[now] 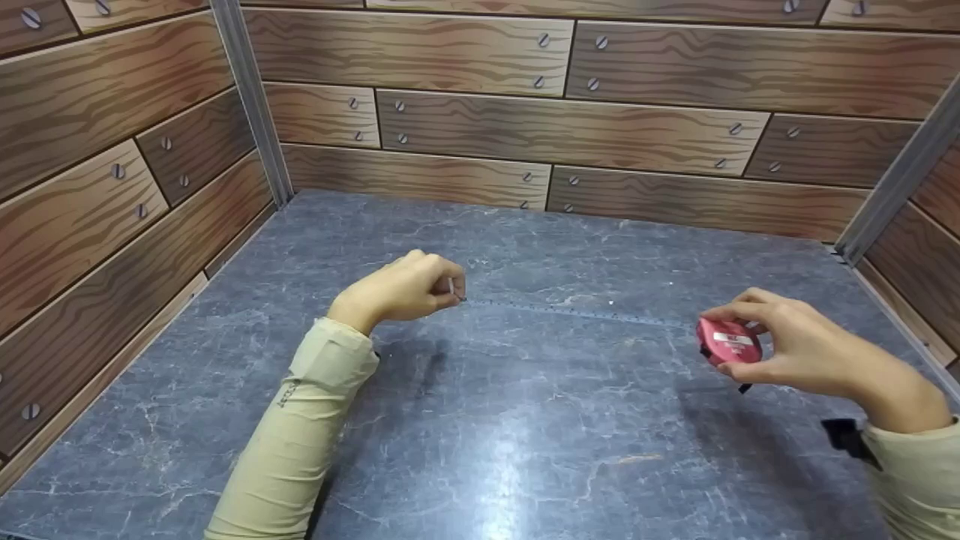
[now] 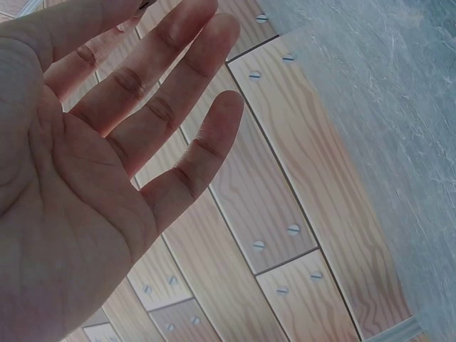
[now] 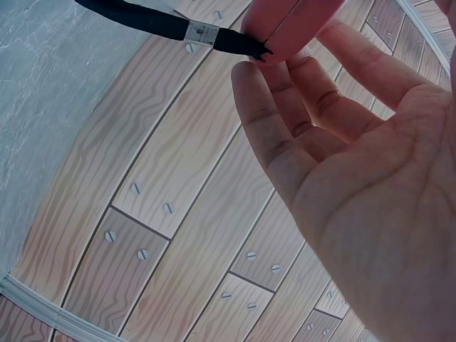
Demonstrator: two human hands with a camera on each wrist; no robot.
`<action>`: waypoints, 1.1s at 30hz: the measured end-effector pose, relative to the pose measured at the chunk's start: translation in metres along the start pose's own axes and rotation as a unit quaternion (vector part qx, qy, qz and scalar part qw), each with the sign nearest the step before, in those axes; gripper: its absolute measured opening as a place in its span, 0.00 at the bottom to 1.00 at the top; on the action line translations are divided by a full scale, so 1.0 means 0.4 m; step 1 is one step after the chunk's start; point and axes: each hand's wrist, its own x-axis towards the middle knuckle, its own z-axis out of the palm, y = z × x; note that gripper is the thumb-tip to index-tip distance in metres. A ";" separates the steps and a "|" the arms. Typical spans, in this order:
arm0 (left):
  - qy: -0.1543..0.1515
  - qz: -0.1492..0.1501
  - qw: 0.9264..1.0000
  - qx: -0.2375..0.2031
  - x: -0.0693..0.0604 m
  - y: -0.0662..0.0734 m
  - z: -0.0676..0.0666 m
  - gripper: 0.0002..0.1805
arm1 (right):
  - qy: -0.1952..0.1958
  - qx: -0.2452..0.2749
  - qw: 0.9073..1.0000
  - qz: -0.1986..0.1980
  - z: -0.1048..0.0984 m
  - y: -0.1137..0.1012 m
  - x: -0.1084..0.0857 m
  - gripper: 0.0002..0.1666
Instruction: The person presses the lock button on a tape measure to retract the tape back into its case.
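A red tape measure point(image 1: 729, 341) with a pale label is gripped between thumb and fingers of my right hand point(image 1: 806, 345), at the right of the head view. From its case a thin blade point(image 1: 577, 310) stretches left above the tabletop. At the blade's far end, my left hand point(image 1: 405, 287) pinches the tip between thumb and index finger. The left wrist view shows that hand's palm point(image 2: 78, 171), with the other fingers loosely bent and a dark bit of the tip at the top edge. A black wrist strap point(image 3: 157, 20) hangs from the red case in the right wrist view.
Both hands are above a dark blue-grey marbled tabletop point(image 1: 480, 420). Wood-patterned panels with printed screws point(image 1: 465, 120) enclose it at the back and sides. Metal corner posts point(image 1: 255, 105) stand at the back left and back right.
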 end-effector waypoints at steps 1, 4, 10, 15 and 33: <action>0.000 0.000 1.000 0.000 0.000 0.000 0.000 0.05 | 0.000 0.000 1.000 -0.001 0.001 0.000 0.000 0.36; 0.001 0.003 1.000 0.002 0.002 0.001 0.000 0.05 | 0.001 -0.001 1.000 -0.003 0.002 0.002 0.000 0.36; 0.003 0.007 1.000 0.006 0.001 0.004 -0.001 0.06 | 0.000 -0.008 1.000 -0.001 0.002 0.001 0.002 0.35; 0.004 0.011 1.000 0.008 0.002 0.005 0.000 0.06 | -0.007 -0.006 1.000 -0.001 0.003 -0.002 0.005 0.35; 0.020 0.038 0.999 0.022 0.005 0.015 0.006 0.03 | -0.017 0.001 1.000 -0.007 0.009 -0.016 0.008 0.34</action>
